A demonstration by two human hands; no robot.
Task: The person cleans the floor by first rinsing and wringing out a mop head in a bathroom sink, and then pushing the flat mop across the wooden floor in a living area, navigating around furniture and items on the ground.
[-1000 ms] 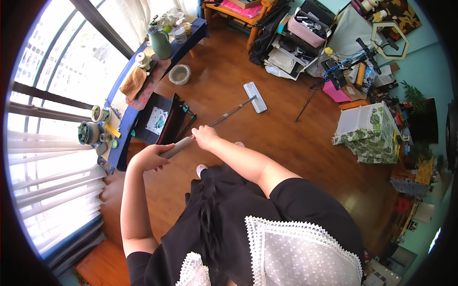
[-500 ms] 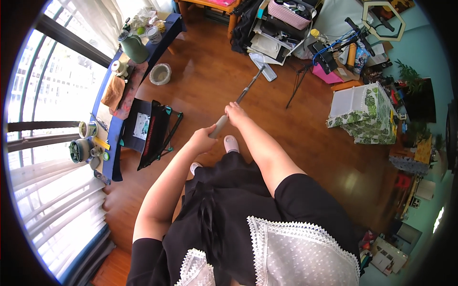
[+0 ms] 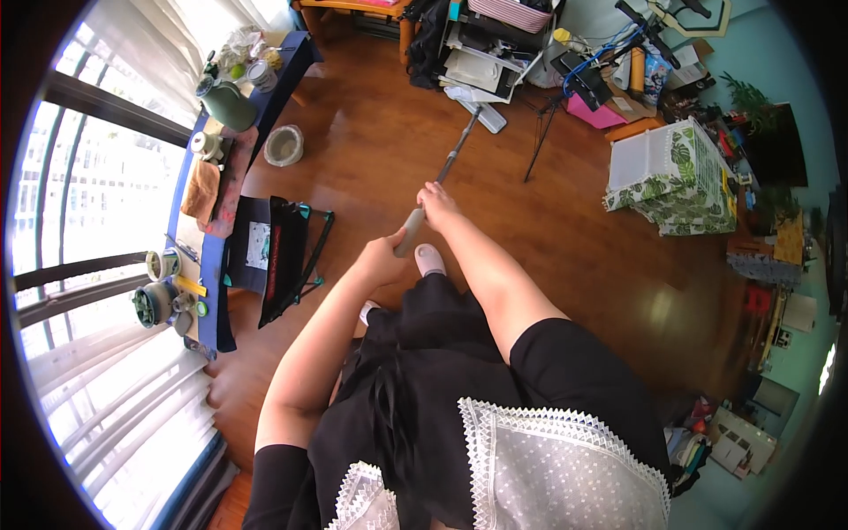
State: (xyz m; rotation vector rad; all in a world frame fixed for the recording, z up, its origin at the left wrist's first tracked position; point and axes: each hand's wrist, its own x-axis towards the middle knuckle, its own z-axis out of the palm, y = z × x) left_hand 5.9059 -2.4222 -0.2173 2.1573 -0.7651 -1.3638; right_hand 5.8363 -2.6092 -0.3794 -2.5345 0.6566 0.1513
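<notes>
A flat mop slants away from me over the wooden floor. Both of my hands are closed around its pole (image 3: 458, 148). My left hand (image 3: 382, 260) wraps the pale thick grip (image 3: 410, 231) at the near end. Farther up, my right hand (image 3: 437, 206) holds the pole where it turns dark grey. At the far end the light-coloured flat mop head (image 3: 491, 119) lies on the floor, its left part close against the cluttered shelf unit (image 3: 481, 69). The underside of the head is hidden.
To the left, a black folding chair (image 3: 281, 261) stands beside a blue-covered table (image 3: 212, 291) with a green kettle (image 3: 228, 104). A small bin (image 3: 283, 146) sits on the floor. Right of the mop are a tripod (image 3: 540, 146) and a leaf-patterned covered box (image 3: 671, 181).
My view has shifted slightly, so the room appears a little turned. The mop head stays beside the shelf unit, and both hands keep their hold on the pole.
</notes>
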